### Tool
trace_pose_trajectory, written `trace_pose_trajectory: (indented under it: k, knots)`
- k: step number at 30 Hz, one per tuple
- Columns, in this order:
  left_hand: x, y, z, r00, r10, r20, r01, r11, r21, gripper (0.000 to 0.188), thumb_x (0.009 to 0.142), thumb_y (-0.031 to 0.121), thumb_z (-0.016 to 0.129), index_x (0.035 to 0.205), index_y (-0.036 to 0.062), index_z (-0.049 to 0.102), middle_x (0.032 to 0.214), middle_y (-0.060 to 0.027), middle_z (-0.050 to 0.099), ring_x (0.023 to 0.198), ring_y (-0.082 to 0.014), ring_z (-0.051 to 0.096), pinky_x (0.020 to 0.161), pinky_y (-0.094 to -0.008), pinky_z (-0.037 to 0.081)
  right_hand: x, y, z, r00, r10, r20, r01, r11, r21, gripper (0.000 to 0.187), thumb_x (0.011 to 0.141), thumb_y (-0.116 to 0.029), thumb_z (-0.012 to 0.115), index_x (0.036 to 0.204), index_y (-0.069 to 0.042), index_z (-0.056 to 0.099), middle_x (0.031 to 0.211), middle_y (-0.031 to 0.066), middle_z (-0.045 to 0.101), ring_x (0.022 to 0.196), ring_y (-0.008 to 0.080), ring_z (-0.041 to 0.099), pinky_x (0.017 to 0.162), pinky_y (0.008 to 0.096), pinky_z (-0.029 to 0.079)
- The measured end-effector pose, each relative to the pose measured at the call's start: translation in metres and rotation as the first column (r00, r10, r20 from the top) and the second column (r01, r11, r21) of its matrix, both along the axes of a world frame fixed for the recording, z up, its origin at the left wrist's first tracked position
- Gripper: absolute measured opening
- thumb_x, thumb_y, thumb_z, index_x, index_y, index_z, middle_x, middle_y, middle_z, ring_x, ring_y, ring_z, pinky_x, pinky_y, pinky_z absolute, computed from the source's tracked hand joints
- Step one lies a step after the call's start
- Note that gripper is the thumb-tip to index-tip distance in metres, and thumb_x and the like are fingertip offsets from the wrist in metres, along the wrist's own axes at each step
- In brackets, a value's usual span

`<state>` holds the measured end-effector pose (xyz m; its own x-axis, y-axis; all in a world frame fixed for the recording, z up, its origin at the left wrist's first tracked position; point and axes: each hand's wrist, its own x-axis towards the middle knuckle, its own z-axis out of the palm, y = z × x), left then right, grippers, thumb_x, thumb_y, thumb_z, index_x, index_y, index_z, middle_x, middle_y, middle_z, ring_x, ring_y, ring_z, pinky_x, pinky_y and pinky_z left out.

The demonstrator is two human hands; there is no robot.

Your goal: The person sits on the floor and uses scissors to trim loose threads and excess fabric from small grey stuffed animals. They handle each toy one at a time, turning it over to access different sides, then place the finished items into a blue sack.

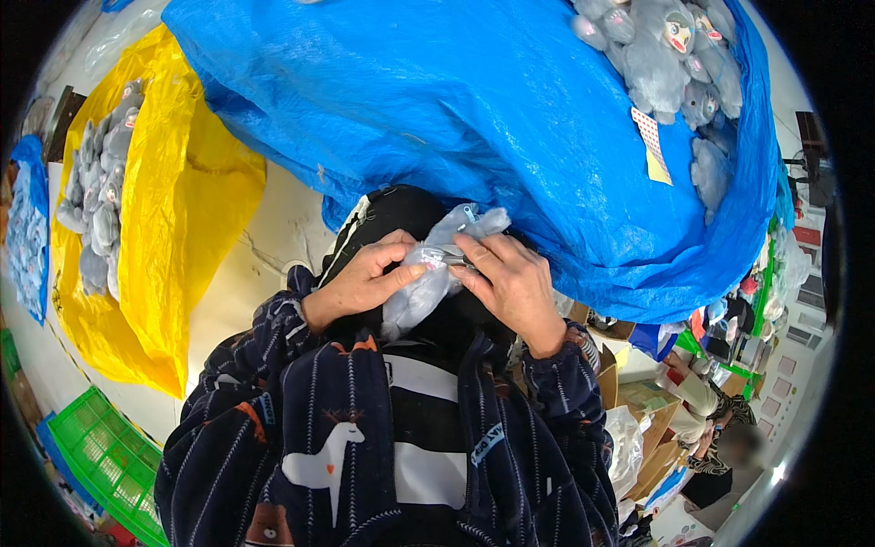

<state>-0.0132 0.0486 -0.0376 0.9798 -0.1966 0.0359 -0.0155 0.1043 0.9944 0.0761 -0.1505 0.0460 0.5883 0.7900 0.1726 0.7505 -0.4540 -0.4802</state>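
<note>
The left hand point(365, 276) is pinching a fluffy, pink-marked gray plush toy point(412, 299) while the curled right hand point(509, 276) is gripping a slim metal tool point(453, 259).

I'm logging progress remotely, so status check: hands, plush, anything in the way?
Left hand gripping grey plush. Right hand holding small metal tool at the plush. Blue sack close beyond, not covering the plush.

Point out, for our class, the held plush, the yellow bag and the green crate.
Held plush point(410, 307): head view, grey fur at the end below the fingers.
Yellow bag point(173, 237): head view, bare side wall.
Green crate point(108, 460): head view, lattice face.
</note>
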Motion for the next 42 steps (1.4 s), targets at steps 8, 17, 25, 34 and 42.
trace_pose_trajectory:
  k: [8,17,25,34,42]
  knots:
    - [-0.002,0.002,-0.004,0.999,-0.028,-0.016,0.029,0.999,0.016,0.02,0.091,0.017,0.057,0.1,-0.0011,0.061,0.094,-0.0071,0.052,0.085,-0.0137,0.05,0.072,-0.0264,0.041,0.004,0.013,0.003,0.994,0.104,-0.025,-0.105,0.992,-0.064,0.032,0.077,-0.022,0.068,0.105,-0.007,0.062,0.084,0.0085,0.056,0.076,0.0271,0.06,0.065,0.0372,0.049]
    - [-0.003,0.0,-0.009,0.998,-0.058,0.012,0.057,0.996,0.064,0.019,0.09,0.017,0.059,0.096,-0.0015,0.062,0.091,-0.0079,0.052,0.083,-0.0159,0.051,0.071,-0.0273,0.041,-0.013,0.009,-0.017,0.665,0.066,-0.744,0.365,0.84,0.401,0.031,0.088,-0.017,0.061,0.114,0.001,0.058,0.091,0.0041,0.064,0.079,0.0115,0.059,0.067,0.0272,0.048]
    - [-0.004,0.003,-0.01,1.0,-0.002,-0.013,0.002,1.0,0.025,0.019,0.089,0.016,0.06,0.097,-0.0016,0.061,0.092,-0.0087,0.054,0.083,-0.0152,0.054,0.072,-0.0277,0.043,-0.01,0.024,-0.023,0.908,-0.029,-0.417,0.153,0.951,0.268,0.038,0.072,-0.008,0.072,0.107,-0.004,0.06,0.085,0.0098,0.059,0.076,0.0197,0.062,0.064,0.0297,0.049]
    - [-0.011,0.003,-0.014,0.964,-0.002,-0.264,-0.04,0.987,-0.153,0.021,0.093,0.019,0.057,0.1,-0.0002,0.06,0.088,0.0021,0.051,0.081,-0.0034,0.048,0.067,-0.0211,0.04,-0.031,0.023,-0.052,0.277,0.036,-0.96,0.802,0.542,0.251,0.02,0.091,-0.023,0.059,0.076,-0.01,0.053,0.063,-0.0033,0.045,0.052,0.0048,0.037,0.046,0.0216,0.03]
    - [-0.016,0.002,-0.008,0.913,-0.017,-0.406,-0.099,0.96,-0.263,0.022,0.094,0.02,0.054,0.103,0.0006,0.06,0.091,0.0025,0.058,0.083,-0.002,0.05,0.073,-0.0198,0.042,-0.035,-0.02,-0.034,0.305,-0.163,-0.938,0.792,0.591,0.155,0.02,0.09,-0.021,0.062,0.096,-0.002,0.061,0.07,-0.0013,0.053,0.048,0.0023,0.035,0.044,0.0194,0.026]
